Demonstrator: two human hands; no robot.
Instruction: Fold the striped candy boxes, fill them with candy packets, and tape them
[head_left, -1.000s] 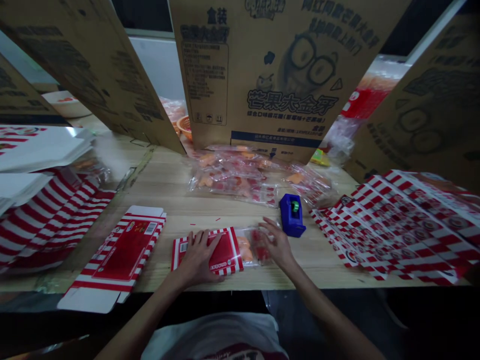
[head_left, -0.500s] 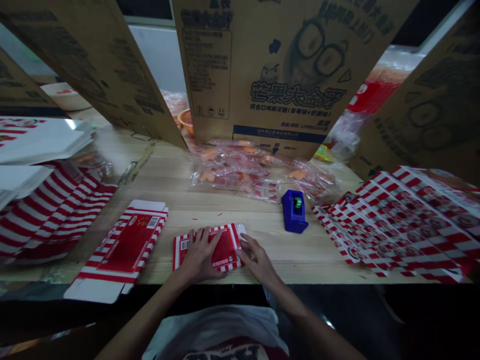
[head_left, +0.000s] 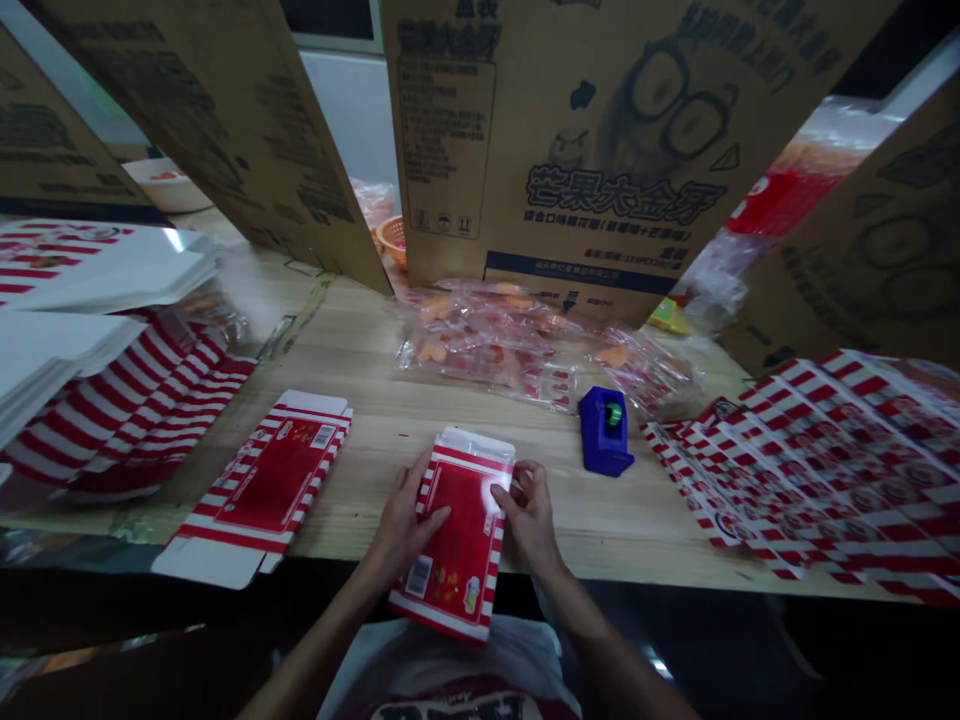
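Tabletop (head_left: 341, 350) partly behind held red box (head_left: 461, 530)

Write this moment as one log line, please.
left hand: holds striped box | right hand: grips its edge | tape dispenser: on table

Cannot see, thumb aside, the fingertips of the left hand (head_left: 403, 518) behind the red-and-white striped cardboard box (head_left: 459, 535), nor read the small blurred print on the brown cardboard panel (head_left: 555, 130) cropped on top, nor make out whole the orange woven basket (head_left: 391, 241) behind it or the red-and-white checked card sheets (head_left: 832, 470) cut off at right.
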